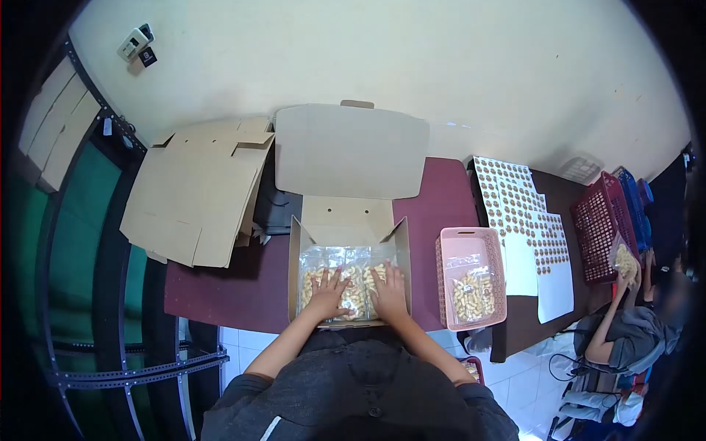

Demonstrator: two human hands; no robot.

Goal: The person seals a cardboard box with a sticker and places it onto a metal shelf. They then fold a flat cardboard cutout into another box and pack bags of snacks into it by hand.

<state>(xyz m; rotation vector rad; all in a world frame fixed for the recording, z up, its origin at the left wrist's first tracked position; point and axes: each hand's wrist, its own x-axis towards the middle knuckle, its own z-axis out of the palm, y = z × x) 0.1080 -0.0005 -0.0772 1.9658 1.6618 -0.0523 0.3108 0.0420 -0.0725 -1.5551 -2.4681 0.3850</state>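
An open cardboard box (296, 242) stands at the table's front edge, its lid raised toward the wall. Clear bags of pale snacks (355, 298) lie inside it. My left hand (328, 295) rests flat on the bags at the left, fingers spread. Over the bags at the right lies my right hand (388, 294), its fingers also spread. Neither hand grips anything. To the right of the box, a pink basket (444, 253) holds a bag of the same snacks (473, 295).
Flattened cardboard (195, 195) is stacked on the left of the maroon table (441, 187). Sticker sheets (515, 220) lie on the dark table at right. Beyond them are a red basket (603, 228) and a seated person (632, 331) holding a snack bag (624, 261).
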